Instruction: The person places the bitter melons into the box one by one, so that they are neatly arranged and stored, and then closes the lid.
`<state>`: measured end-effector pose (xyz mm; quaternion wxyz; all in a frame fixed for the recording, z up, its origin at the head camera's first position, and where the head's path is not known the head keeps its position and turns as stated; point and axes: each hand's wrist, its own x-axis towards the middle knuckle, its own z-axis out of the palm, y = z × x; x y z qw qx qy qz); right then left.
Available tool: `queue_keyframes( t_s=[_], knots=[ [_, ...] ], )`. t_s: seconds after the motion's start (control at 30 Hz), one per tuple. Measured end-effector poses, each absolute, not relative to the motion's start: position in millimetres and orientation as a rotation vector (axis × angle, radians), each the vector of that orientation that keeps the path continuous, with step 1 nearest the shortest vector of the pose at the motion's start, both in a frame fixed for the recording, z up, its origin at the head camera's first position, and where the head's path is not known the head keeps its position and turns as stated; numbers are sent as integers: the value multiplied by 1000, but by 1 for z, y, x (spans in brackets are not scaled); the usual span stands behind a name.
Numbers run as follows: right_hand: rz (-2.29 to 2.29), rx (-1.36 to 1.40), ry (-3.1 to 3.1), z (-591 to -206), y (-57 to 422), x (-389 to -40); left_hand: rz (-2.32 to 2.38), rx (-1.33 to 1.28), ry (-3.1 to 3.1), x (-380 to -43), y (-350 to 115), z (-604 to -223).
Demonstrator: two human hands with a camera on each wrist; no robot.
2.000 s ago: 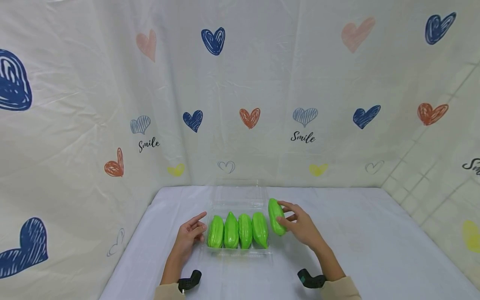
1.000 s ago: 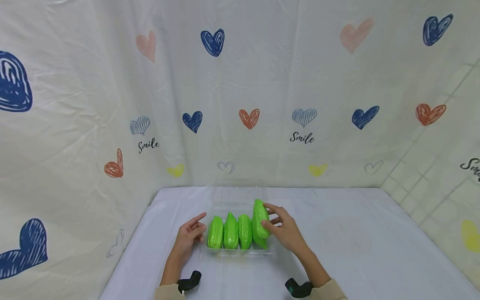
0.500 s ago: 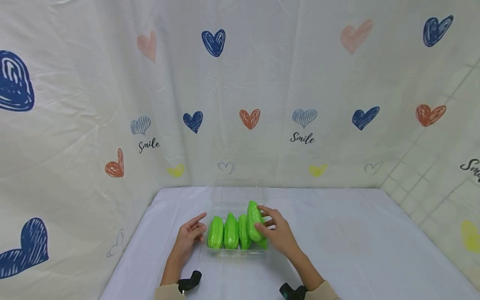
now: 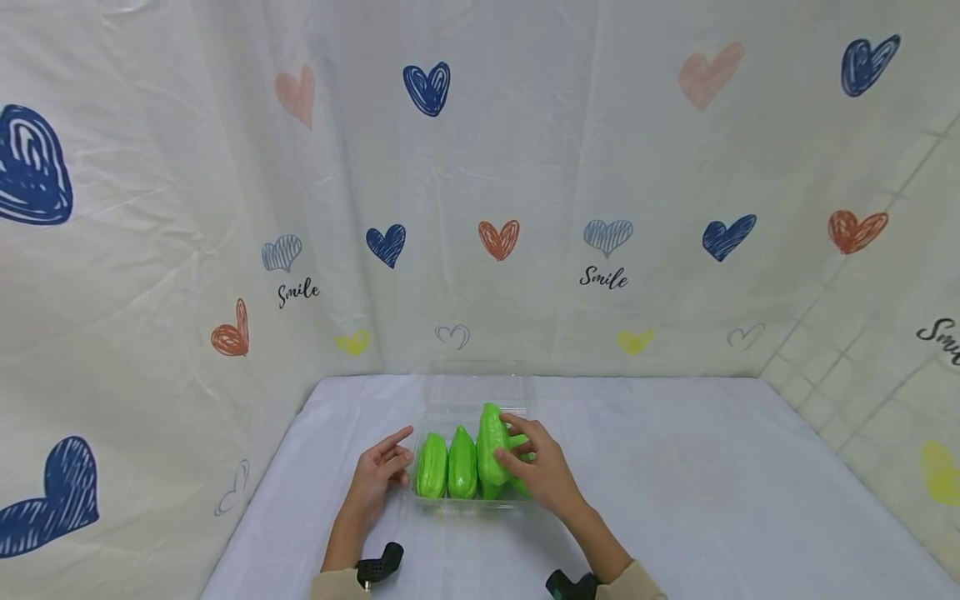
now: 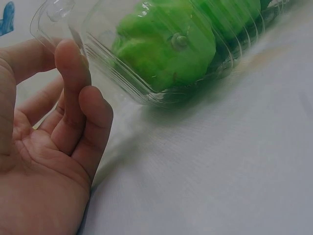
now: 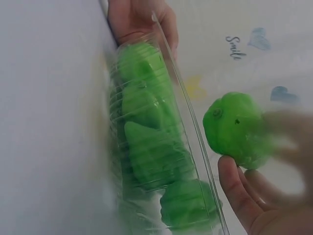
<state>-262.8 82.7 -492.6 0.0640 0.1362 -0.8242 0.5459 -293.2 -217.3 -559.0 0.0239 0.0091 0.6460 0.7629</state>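
Note:
A clear plastic box (image 4: 472, 506) holds a row of bright green, ridged, gourd-like vegetables (image 4: 462, 465). My right hand (image 4: 546, 468) pinches another green gourd (image 4: 491, 442) between thumb and fingers, over the right half of the row. In the right wrist view this held gourd (image 6: 230, 127) hangs beyond the box rim, its stem end facing the camera. The gourds at the right of the box are partly hidden by it and by my hand. My left hand (image 4: 378, 472) rests at the box's left side, fingertips right at the plastic wall in the left wrist view.
The box's transparent lid (image 4: 480, 392) is folded back toward the curtain (image 4: 540, 317), printed with hearts and "Smile". A white cloth (image 4: 675, 483) covers the table. Black wrist cameras (image 4: 380, 564) sit on both wrists, by beige sleeves (image 4: 633, 582).
My right hand has carried the held gourd leftward, from beside the box's right edge to over the third gourd in the row. The left hand has stayed at the box's left side.

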Motion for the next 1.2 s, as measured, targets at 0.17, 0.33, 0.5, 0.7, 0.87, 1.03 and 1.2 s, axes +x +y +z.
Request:
queue_keyframes(
  t_s=[0.17, 0.33, 0.5, 0.7, 0.87, 1.03, 1.2],
  knots=[
    [1618, 402, -2509, -493, 75, -265, 2357, 31, 2006, -292, -218, -559],
    [1574, 427, -2540, -491, 67, -268, 2339, 54, 2023, -293, -219, -561],
    [1555, 440, -2590, -492, 62, -271, 2344, 54, 2014, -294, -219, -562],
    [1551, 452, -2628, -494, 57, -274, 2359, 26, 1999, -294, -219, -562],
    [1506, 467, -2670, -494, 54, -276, 2357, 30, 1992, -295, -220, -562],
    [1436, 449, -2708, -491, 52, -276, 2350, 18, 1995, -295, -219, -561],
    [1312, 433, -2729, -489, 50, -277, 2353, 7, 1998, -296, -219, -561]
  ],
)
